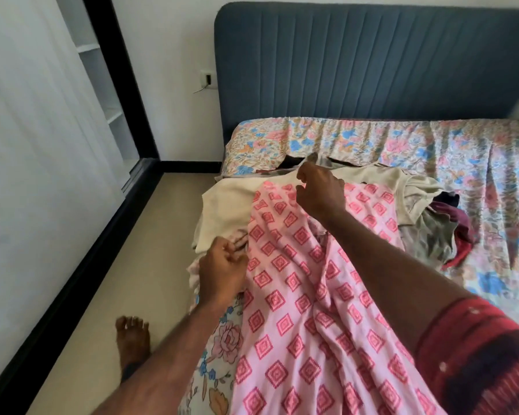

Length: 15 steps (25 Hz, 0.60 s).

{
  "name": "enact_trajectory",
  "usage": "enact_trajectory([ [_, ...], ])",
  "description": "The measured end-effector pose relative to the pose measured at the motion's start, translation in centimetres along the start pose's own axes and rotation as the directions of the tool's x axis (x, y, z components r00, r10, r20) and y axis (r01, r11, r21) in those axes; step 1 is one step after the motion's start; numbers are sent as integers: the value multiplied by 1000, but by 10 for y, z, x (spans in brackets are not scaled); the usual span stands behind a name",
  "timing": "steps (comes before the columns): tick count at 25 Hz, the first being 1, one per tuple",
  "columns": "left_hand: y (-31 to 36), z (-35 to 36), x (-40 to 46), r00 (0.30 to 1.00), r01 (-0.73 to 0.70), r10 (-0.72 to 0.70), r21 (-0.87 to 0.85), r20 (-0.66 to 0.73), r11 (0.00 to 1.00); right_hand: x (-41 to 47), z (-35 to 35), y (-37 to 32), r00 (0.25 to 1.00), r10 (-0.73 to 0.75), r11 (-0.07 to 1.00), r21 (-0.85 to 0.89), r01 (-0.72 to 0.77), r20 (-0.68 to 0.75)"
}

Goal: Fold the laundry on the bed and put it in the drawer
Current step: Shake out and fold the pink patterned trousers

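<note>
While both forearms reach out over the bed [477, 163], the pink diamond-print garment [306, 295] lies spread lengthwise under them. Left hand [222, 269] — fingers curled, pinching the garment's left edge. Right hand [319, 191] sits farther out, wrist bent down, fingers curled at the garment's top end — actual grip: cannot tell. Beyond: cream shirt [225, 205], dark clothes heap [444, 226], blue headboard [372, 64].

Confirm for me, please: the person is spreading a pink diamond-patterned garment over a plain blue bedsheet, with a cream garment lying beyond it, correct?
Not quite. The head view shows the bedsheet is floral, with blue and pink flowers, not plain blue; the plain blue is the headboard. The rest holds: the pink diamond-patterned garment lies spread out, with the cream garment beyond it.
</note>
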<state>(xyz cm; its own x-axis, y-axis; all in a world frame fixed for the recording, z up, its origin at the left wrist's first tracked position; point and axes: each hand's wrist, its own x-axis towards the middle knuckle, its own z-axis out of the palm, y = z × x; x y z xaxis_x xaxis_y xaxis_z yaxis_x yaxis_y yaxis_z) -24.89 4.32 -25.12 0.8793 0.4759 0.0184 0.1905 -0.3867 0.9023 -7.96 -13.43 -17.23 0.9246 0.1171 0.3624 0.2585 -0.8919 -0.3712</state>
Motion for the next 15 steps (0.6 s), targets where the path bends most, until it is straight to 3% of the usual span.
enact_trajectory([
  [3,-27,-14,-50,979,88,-123,203,165,975,-49,4,-27,975,-218,975,-50,216,-40],
  [6,-27,-17,-88,951,130,-198,273,238,953,-78,15,-58,944,-316,945,-48,322,98],
  [11,-31,-24,-118,946,126,-193,252,262,959,-57,41,-87,916,-178,955,-159,249,359],
  [15,-47,-43,-119,928,48,-73,77,366,996,-21,60,-92,845,-3,937,-295,190,534],
])
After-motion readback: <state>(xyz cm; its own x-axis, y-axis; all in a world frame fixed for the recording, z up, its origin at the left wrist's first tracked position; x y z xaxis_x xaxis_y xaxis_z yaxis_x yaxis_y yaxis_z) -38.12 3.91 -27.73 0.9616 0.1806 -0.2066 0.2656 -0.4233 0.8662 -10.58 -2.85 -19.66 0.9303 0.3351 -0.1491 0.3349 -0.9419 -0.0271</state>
